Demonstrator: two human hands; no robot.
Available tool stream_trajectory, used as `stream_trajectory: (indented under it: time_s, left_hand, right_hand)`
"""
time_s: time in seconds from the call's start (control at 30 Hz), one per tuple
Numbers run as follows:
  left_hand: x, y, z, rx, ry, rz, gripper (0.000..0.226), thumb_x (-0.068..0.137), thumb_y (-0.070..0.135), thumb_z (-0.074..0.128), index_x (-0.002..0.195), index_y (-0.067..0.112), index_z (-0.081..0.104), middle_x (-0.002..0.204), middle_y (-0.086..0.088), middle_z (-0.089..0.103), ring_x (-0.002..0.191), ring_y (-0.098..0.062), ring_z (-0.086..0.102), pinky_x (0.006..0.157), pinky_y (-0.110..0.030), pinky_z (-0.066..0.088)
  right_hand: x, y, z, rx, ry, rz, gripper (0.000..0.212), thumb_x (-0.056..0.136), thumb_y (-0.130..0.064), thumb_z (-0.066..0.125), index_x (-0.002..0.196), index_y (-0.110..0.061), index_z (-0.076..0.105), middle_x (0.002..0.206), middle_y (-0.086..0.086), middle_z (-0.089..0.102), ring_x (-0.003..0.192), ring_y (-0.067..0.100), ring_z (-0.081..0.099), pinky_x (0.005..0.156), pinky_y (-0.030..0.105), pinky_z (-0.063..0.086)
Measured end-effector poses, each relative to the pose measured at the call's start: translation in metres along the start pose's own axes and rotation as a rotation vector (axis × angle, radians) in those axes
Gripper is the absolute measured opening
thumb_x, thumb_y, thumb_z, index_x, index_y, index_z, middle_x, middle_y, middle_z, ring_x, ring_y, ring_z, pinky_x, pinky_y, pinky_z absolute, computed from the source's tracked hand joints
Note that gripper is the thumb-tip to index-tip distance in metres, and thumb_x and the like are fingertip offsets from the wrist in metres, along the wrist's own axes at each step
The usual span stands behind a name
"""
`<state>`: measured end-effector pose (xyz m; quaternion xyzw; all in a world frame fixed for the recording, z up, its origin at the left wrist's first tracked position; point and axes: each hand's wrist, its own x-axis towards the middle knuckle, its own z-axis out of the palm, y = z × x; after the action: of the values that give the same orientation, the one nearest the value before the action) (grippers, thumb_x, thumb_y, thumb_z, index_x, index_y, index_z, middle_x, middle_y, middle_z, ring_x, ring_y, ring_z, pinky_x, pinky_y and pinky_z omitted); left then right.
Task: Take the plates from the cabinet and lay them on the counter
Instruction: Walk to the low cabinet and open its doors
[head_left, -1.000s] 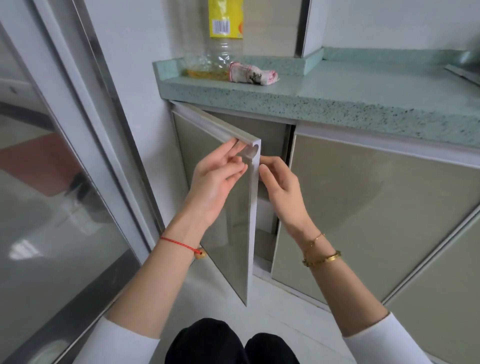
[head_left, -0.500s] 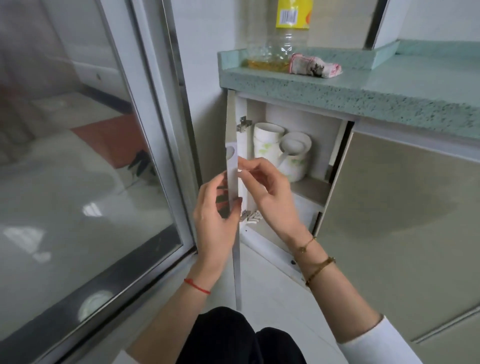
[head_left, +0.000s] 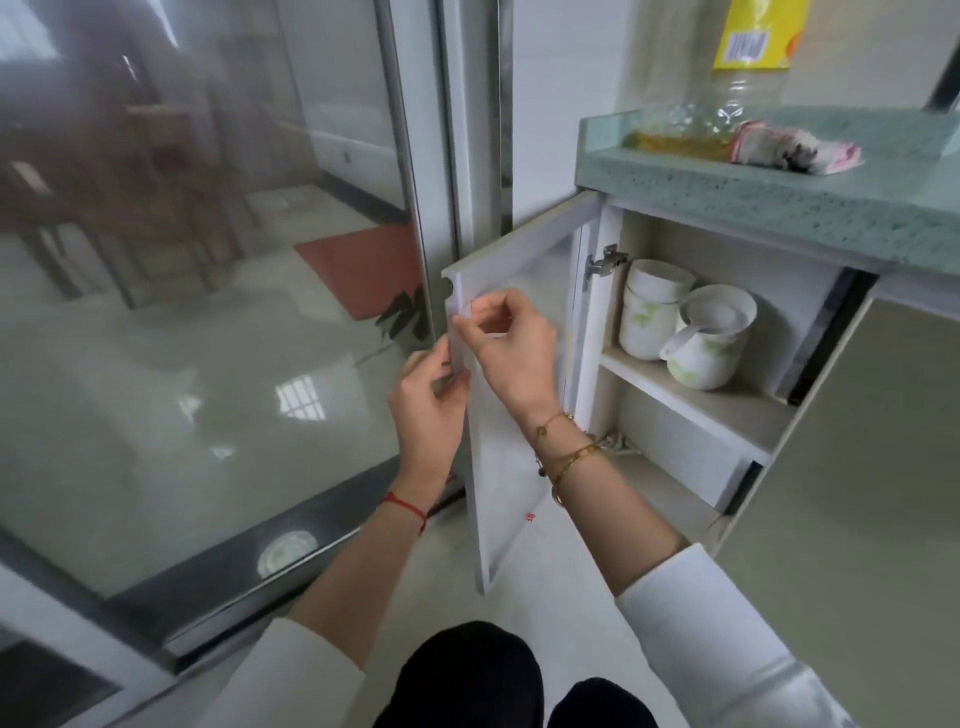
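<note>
At frame centre, both hands pinched the free edge of the open cabinet door (head_left: 498, 467). The right hand (head_left: 511, 345) lay on the door's inner face, its fingers (head_left: 480, 312) curled together and clamped on the edge just below a round notch cut into the corner. The left hand (head_left: 428, 402) gripped the same edge from the outer side, a little lower, its fingers bent tight against the panel; most of their tips were hidden behind the door.

The door was a flat, smooth white panel, hinged by a metal hinge (head_left: 605, 262) at its upper right. Gold bracelets circled the right wrist, a red cord the left; both sleeves were white.

Right of centre, the cabinet (head_left: 608, 312) stood open with a white shelf (head_left: 691, 400). On it sat glossy white crockery with faint green leaf prints: stacked cups (head_left: 649, 312) and, just beside them, a handled mug (head_left: 711, 343). Whether any plates lay among them was unclear; the shelf's right part was cut off by the neighbouring door.

Above, at upper right, the speckled green stone desk (head_left: 779, 197) carried a clear oil bottle (head_left: 737, 88) with a yellow label, its top cropped, and a crumpled cloth (head_left: 795, 148) touching it. A glass sliding door (head_left: 208, 260) filled the left, blurred with reflections.
</note>
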<state>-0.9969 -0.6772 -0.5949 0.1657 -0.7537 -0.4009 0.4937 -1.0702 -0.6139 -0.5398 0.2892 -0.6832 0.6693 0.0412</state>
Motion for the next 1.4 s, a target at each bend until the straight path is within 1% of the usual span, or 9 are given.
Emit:
stream_trajectory:
  time_s: [0.23, 0.37, 0.5, 0.73, 0.87, 0.97, 1.07, 1.17, 1.4]
  left_hand:
    - [0.038, -0.030, -0.021, 0.016, -0.037, -0.072, 0.053, 0.086, -0.010, 0.068, 0.137, 0.003, 0.058, 0.113, -0.016, 0.070, 0.101, -0.020, 0.070, 0.090, -0.021, 0.056]
    - [0.061, -0.044, -0.031, 0.031, -0.051, -0.088, 0.051, 0.086, -0.009, 0.068, 0.135, 0.004, 0.059, 0.115, -0.001, 0.067, 0.096, -0.006, 0.066, 0.081, -0.001, 0.048]
    - [0.085, -0.061, -0.038, 0.038, -0.059, -0.140, 0.040, 0.087, -0.004, 0.069, 0.125, 0.006, 0.065, 0.109, 0.001, 0.070, 0.091, -0.009, 0.066, 0.086, -0.014, 0.055]
    - [0.103, -0.082, -0.037, -0.054, -0.022, -0.153, 0.030, 0.089, -0.006, 0.067, 0.117, 0.006, 0.065, 0.109, 0.000, 0.070, 0.092, 0.000, 0.066, 0.081, -0.005, 0.050]
    - [0.099, -0.084, -0.036, -0.129, -0.050, -0.124, 0.035, 0.089, -0.001, 0.068, 0.123, 0.006, 0.063, 0.111, 0.006, 0.069, 0.095, 0.014, 0.064, 0.083, -0.005, 0.049]
    - [0.088, -0.079, -0.030, -0.072, 0.078, -0.044, 0.048, 0.085, 0.002, 0.071, 0.131, 0.009, 0.058, 0.127, -0.005, 0.063, 0.117, -0.011, 0.060, 0.103, -0.025, 0.048]
    - [0.073, -0.070, -0.011, -0.055, 0.231, 0.188, 0.039, 0.088, 0.004, 0.067, 0.125, 0.011, 0.059, 0.118, -0.006, 0.059, 0.110, -0.018, 0.058, 0.098, -0.025, 0.046]
    - [0.057, -0.064, 0.021, -0.199, 0.065, 0.259, 0.030, 0.089, -0.001, 0.065, 0.118, 0.009, 0.062, 0.109, -0.002, 0.061, 0.098, -0.018, 0.061, 0.087, -0.029, 0.052]
    - [0.013, -0.042, 0.099, -0.480, -0.393, 0.025, 0.022, 0.093, 0.011, 0.069, 0.113, 0.013, 0.061, 0.106, -0.001, 0.066, 0.097, -0.016, 0.066, 0.082, -0.036, 0.058]
  right_hand:
    - [0.026, 0.003, 0.046, -0.079, -0.021, -0.014, 0.018, 0.077, -0.022, 0.079, 0.083, -0.018, 0.062, 0.074, -0.013, 0.063, 0.069, -0.003, 0.059, 0.069, 0.006, 0.049]
    - [0.039, 0.007, 0.072, -0.108, -0.002, -0.013, 0.019, 0.078, -0.022, 0.078, 0.085, -0.017, 0.062, 0.076, -0.012, 0.063, 0.069, -0.002, 0.059, 0.066, 0.003, 0.045]
    - [0.051, 0.008, 0.097, -0.121, 0.012, -0.004, 0.020, 0.079, -0.020, 0.077, 0.089, -0.013, 0.062, 0.077, -0.011, 0.061, 0.072, 0.002, 0.059, 0.073, 0.018, 0.050]
    - [0.062, 0.015, 0.112, -0.093, -0.006, -0.058, 0.015, 0.084, -0.012, 0.070, 0.097, -0.005, 0.066, 0.086, -0.005, 0.064, 0.075, -0.003, 0.059, 0.071, 0.002, 0.044]
    - [0.064, 0.017, 0.110, -0.115, 0.003, -0.087, 0.011, 0.087, -0.015, 0.067, 0.095, -0.008, 0.069, 0.087, -0.008, 0.067, 0.077, -0.003, 0.061, 0.076, 0.008, 0.049]
    - [0.061, 0.016, 0.099, -0.135, 0.018, -0.092, 0.010, 0.089, -0.017, 0.066, 0.096, -0.010, 0.069, 0.088, -0.010, 0.067, 0.078, -0.001, 0.061, 0.077, 0.013, 0.052]
    - [0.058, 0.020, 0.070, -0.178, 0.049, -0.085, 0.010, 0.089, -0.016, 0.066, 0.096, -0.010, 0.068, 0.091, -0.007, 0.070, 0.077, 0.002, 0.061, 0.072, 0.009, 0.048]
    - [0.048, 0.029, 0.034, -0.262, 0.086, -0.037, 0.013, 0.090, -0.015, 0.066, 0.100, -0.009, 0.069, 0.096, -0.002, 0.072, 0.077, 0.003, 0.061, 0.072, 0.011, 0.049]
    - [0.007, 0.052, -0.058, -0.424, 0.246, 0.094, 0.016, 0.090, -0.016, 0.066, 0.105, -0.015, 0.071, 0.093, -0.008, 0.072, 0.085, 0.000, 0.065, 0.071, 0.007, 0.050]
